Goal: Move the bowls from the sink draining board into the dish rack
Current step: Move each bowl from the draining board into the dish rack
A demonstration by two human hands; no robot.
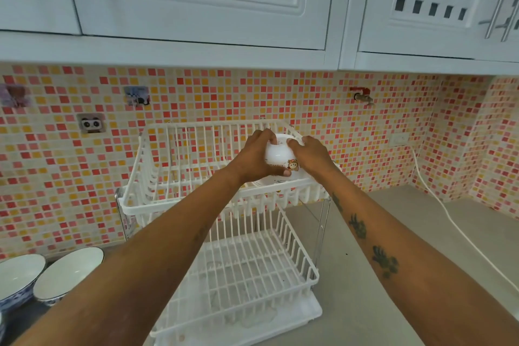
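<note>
Just above the middle of the frame, both hands close on a white bowl (280, 159) turned bottom-up and tilted, printed with a small cartoon figure and lettering; the left hand (254, 157) wraps its near left side, fingers curled over the top and thumb along the lower edge, its grip clamped on the bowl; the right hand (311, 156) presses on the right side, fingers against the base, likewise clamped on the bowl. The bowl sits at the right end of the upper tier of a white two-tier dish rack (179, 202), its rim down among the wires at the front edge; whether it already rests there cannot be told. The lower tier (252, 270) holds no bowls. At the lower left of the frame two more bowls stand upright, just beside each other, on a dark surface: a blue-patterned bowl (16, 281) and a white-lined bowl (67, 275). The rack stands on a grey desk (365, 289); a white cord (449, 222) trails across it at the right, below the pink and orange mosaic wall (56, 177).
</note>
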